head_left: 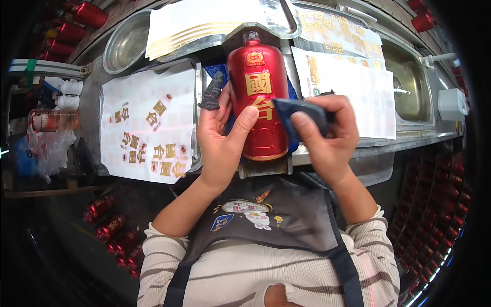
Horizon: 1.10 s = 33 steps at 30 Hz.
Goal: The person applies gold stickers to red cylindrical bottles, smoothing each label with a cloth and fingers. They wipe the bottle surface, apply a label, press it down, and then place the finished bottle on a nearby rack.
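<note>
A shiny red bottle lies on its back in front of me, neck away from me, with gold characters and a gold emblem on its face. My left hand grips its left side, thumb pressed on the front beside the lower gold character; a dark finger cover sits on one fingertip. Between the thumb and fingers of my right hand is a dark blue flat scraper, its edge at the right side of that lower character. Part of a blue cloth shows under the bottle.
On the left, a tray holds a white sheet with loose gold decals. More decal sheets lie at the back right, near a metal sink. A steel bowl stands back left. Red bottles line the floor on both sides.
</note>
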### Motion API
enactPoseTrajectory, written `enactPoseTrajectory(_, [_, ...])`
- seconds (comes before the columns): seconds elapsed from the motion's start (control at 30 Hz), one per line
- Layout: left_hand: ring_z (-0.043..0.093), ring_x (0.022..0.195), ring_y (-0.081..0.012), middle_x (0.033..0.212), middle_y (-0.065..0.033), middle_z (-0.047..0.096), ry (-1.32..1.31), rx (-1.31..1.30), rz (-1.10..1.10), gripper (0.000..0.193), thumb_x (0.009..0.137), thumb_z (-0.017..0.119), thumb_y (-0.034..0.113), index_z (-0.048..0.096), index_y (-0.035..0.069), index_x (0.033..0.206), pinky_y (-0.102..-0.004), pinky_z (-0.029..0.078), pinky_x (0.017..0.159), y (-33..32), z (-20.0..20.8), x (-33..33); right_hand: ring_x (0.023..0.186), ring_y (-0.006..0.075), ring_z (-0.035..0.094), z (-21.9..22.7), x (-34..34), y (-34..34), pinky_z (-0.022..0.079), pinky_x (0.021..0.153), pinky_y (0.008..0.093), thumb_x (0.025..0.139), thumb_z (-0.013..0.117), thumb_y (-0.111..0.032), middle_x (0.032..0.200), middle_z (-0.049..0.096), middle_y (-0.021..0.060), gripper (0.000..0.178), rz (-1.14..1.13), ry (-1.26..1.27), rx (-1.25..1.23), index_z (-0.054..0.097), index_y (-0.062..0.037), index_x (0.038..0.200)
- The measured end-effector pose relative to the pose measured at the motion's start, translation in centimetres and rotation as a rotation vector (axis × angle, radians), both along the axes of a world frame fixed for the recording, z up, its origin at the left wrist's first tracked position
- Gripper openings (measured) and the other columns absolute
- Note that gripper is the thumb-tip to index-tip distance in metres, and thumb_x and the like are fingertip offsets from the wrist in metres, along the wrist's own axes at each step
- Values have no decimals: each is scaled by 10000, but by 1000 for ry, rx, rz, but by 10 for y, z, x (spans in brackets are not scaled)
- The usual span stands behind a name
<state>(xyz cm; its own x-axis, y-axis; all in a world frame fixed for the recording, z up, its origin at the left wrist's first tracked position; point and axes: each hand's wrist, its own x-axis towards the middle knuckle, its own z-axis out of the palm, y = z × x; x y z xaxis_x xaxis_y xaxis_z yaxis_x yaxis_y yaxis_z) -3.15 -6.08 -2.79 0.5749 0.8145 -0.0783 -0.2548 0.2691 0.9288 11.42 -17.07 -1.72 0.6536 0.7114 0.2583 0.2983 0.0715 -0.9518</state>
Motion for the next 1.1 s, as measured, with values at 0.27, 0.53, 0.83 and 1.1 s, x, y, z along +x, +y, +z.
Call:
enactPoseTrajectory(0.27, [349,1428,-446,1587,-266,326,578,1269,-74,387,974,602,441,751,141,1168,-640,106,1155,26,1,-19,792,71,601,-9,10,-2,487,695,207,902,748,-88,925,630,25,219,-48,7,-48,601,2,1037])
enactPoseTrajectory(0.53, [217,1468,-517,1617,-158,336,633,1560,-262,307,854,690,423,783,251,1091,-679,51,1141,28,19,-15,749,50,571,-6,36,-4,452,732,185,925,618,-62,853,647,11,93,33,712,-63,647,3,985])
enactPoseTrajectory(0.83, [144,1510,-475,1648,-211,224,597,1425,-157,378,1001,520,483,754,245,1179,-682,-34,1140,51,5,-14,716,85,569,4,-16,20,465,616,231,886,752,-178,1000,589,80,358,54,45,-219,539,-11,1120])
enactPoseTrajectory(1.1, [209,1480,-497,1633,-173,291,514,1364,-177,434,956,609,450,757,83,776,-692,8,1141,77,8,0,683,97,591,-2,-20,20,461,593,237,868,796,-243,1035,568,77,478,33,102,-195,500,-6,1159])
